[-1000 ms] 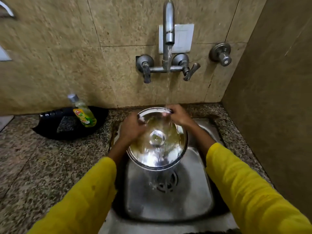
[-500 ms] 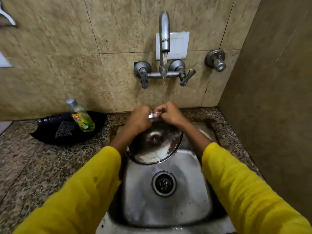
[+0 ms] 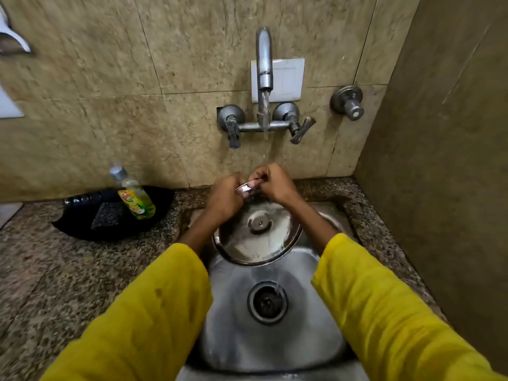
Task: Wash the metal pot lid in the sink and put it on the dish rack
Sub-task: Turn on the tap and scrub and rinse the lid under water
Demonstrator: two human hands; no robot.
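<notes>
The round metal pot lid (image 3: 258, 237) with a centre knob hangs tilted over the back of the steel sink (image 3: 275, 339). My left hand (image 3: 224, 199) and my right hand (image 3: 275, 184) both grip its far rim, close together, fingers closed on the edge. Water runs from the wall tap (image 3: 264, 67) onto my hands. No dish rack is in view.
A black tray (image 3: 82, 229) on the granite counter at the left holds a green dish-soap bottle (image 3: 134, 198) and a dark scrub pad (image 3: 105, 218). The drain (image 3: 267, 302) lies mid-sink. Tiled walls close the back and right; a separate valve (image 3: 347, 103) sits right of the tap.
The lid has tipped up from lying flat under the stream. Both hands have come together at its far rim, and the view has tilted upward a little.
</notes>
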